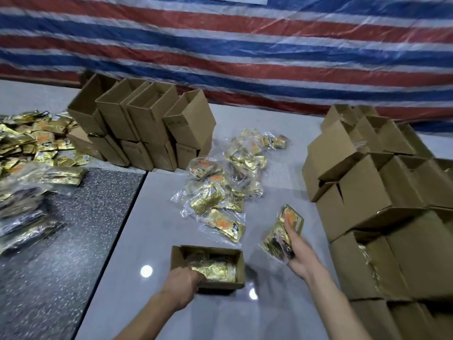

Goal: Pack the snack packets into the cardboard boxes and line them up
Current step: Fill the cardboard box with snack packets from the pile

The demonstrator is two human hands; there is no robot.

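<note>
Snack packets (284, 231) crinkly gold foil; cardboard box (208, 266) rectangular.

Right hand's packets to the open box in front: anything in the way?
Partly. The left hand is pressed into the open box at its left end, on the packets already inside. Between the right hand with its gold packets and the box, only bare table.

Even, fairly bright overhead light. Two white glare spots (146, 270) shine on the near glossy floor (152, 217). Far edges bow and blur.
</note>
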